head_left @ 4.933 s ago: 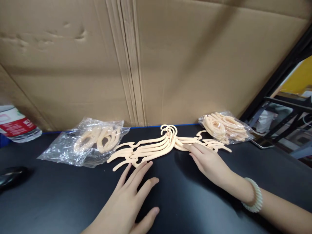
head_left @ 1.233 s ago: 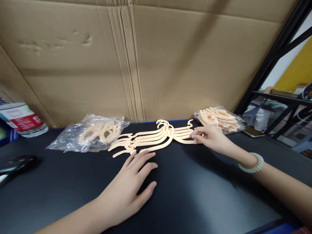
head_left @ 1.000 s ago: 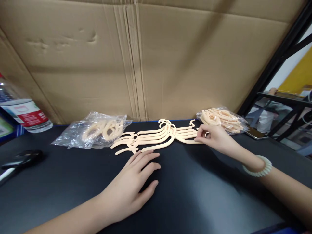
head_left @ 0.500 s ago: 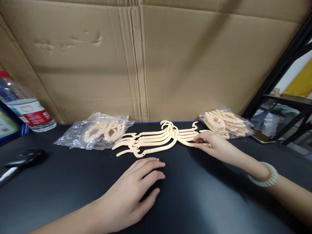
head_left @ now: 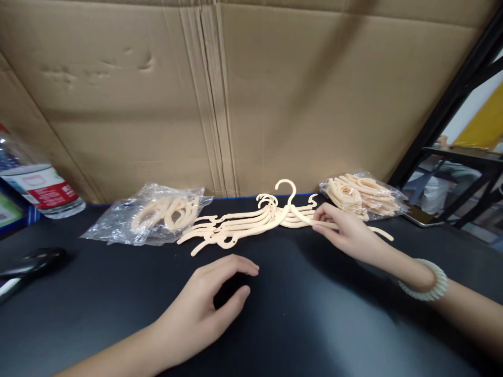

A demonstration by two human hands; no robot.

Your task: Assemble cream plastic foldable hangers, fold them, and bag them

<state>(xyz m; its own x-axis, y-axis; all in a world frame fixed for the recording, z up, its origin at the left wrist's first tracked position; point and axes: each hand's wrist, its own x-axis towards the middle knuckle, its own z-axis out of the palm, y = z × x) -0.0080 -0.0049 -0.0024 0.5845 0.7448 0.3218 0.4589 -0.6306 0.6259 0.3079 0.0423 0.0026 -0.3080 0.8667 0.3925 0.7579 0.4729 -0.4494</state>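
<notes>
Head view, held hanger (head_left: 291, 208) crosswise, hook (head_left: 293, 193) upward

Even, moderate indoor light leaves pale glare on the black worktop (head_left: 365, 314) and glints on the plastic bag (head_left: 108, 224) at left. Soft shadow lies below the right hand (head_left: 348, 233); wide-angle distortion stretches the edges.

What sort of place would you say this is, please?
Probably an office or workroom desk, though I cannot be sure: what looks like a computer mouse lies on it, a large cardboard panel stands along its back, and a dark metal frame shows at the right.
</notes>
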